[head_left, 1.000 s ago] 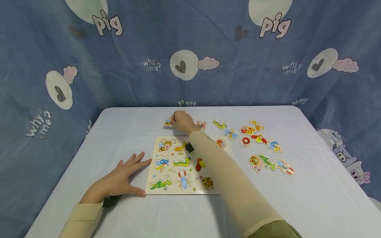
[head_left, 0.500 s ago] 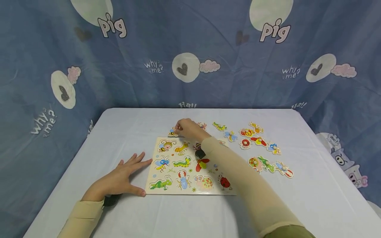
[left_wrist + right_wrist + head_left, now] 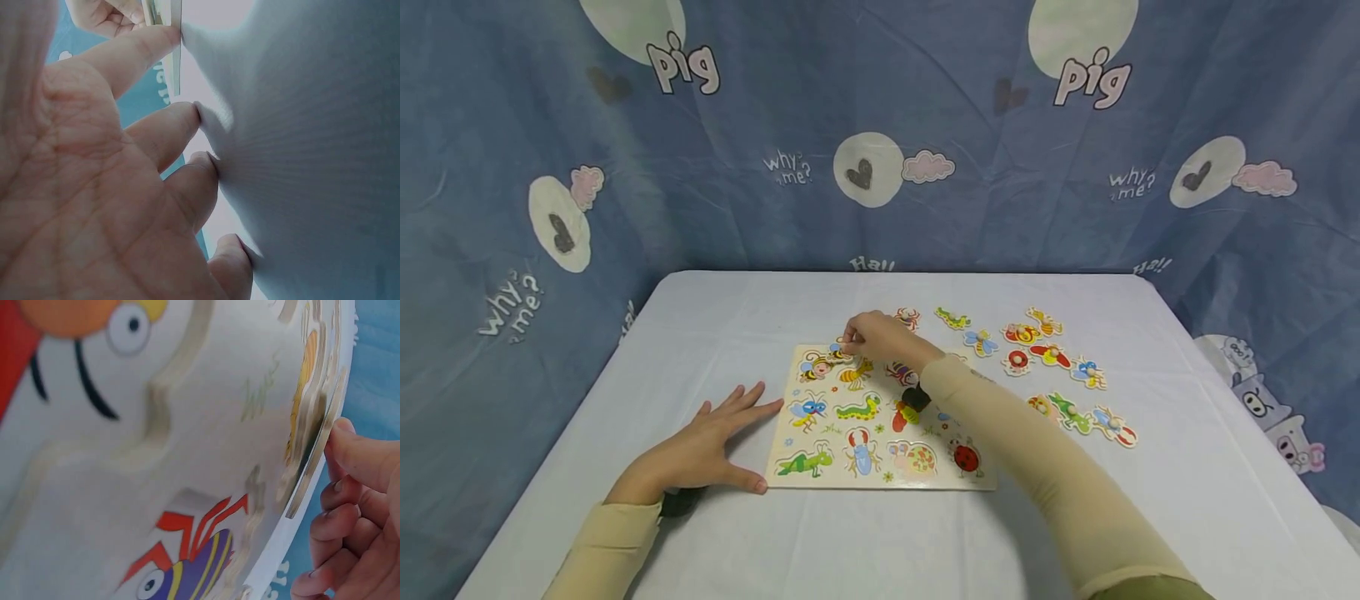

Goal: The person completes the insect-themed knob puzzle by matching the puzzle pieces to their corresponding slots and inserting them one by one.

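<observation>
A wooden peg puzzle board (image 3: 936, 482) with insect-shaped recesses lies on the white table. Over its top edge, my right hand (image 3: 880, 337) pinches a bee puzzle piece (image 3: 837, 351) beside the bee recess (image 3: 817, 367). From the right wrist, that thin piece (image 3: 317, 453) shows edge-on, thumb and fingertips at its side, raised over the board. My left hand (image 3: 700, 446) is spread out at the board's left edge, index finger and thumb touching it. The left wrist view shows the fingertips (image 3: 187, 115) resting on the table, the index finger against the board's edge.
Right of the board lie several loose insect pieces, among them a grasshopper (image 3: 1072, 412), a stag beetle (image 3: 1114, 426) and a red-winged bug (image 3: 1051, 353). Behind it are a caterpillar piece (image 3: 952, 317) and a spider piece (image 3: 907, 317). A blue printed curtain (image 3: 880, 225) hangs behind the table.
My right hand has brought the bee piece from the table behind the board toward me, to the board's top left. My left hand stays in place.
</observation>
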The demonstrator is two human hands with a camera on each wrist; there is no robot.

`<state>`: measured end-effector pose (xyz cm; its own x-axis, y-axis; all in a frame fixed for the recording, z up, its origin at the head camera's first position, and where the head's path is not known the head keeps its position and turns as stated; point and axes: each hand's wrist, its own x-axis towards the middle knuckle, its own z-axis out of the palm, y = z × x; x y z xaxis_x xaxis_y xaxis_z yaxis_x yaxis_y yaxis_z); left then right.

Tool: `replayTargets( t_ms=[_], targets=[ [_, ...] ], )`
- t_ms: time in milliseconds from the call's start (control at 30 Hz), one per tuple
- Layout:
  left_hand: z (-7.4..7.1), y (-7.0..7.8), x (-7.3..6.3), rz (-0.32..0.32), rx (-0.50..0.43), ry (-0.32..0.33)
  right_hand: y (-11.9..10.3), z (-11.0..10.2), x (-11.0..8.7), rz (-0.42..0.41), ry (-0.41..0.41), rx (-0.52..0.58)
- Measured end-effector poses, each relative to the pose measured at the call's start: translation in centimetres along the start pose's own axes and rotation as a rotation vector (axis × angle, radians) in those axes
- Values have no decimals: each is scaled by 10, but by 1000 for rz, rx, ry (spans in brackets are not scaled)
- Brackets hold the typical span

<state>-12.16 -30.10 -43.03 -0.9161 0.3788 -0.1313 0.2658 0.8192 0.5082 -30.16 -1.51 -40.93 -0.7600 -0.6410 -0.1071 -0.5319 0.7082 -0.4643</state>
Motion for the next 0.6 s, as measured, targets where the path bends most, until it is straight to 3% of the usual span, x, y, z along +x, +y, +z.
replayTargets(
  t_ms=[600],
  targets=[
    [-2, 2, -3, -14, -7, -9, -23, 14, -2, -63, -25, 12]
  ],
)
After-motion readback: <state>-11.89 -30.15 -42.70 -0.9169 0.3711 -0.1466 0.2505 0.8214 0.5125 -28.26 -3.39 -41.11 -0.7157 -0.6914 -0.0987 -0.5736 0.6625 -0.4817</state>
